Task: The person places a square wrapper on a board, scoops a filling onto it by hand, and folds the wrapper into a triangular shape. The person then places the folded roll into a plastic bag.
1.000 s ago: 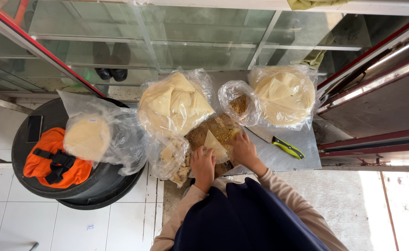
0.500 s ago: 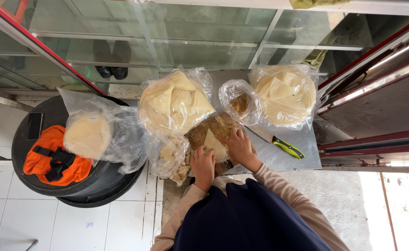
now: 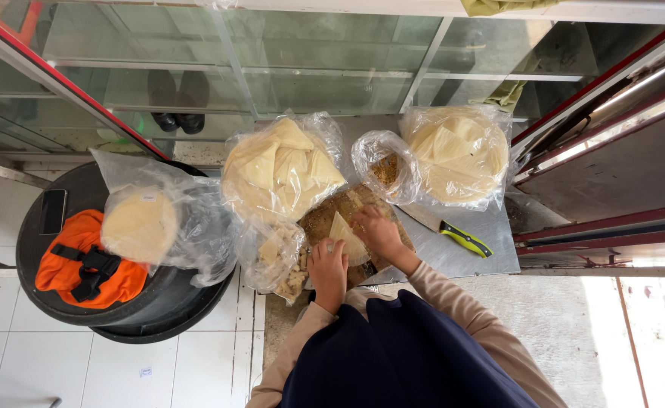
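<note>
- A black drum (image 3: 143,313) stands at the left, carrying an orange bag (image 3: 83,264).
- Clear bags of pale wrappers (image 3: 283,170) crowd the tabletop (image 3: 491,253).
- A round wooden board (image 3: 332,219) lies in the middle.
- The right hand (image 3: 378,230) pinches a folded wrapper (image 3: 345,236) on the board.
- The left hand (image 3: 329,268), fingers curled together, presses the wrapper's near edge.
- A green-handled knife (image 3: 450,230) rests just right of the board.
</note>
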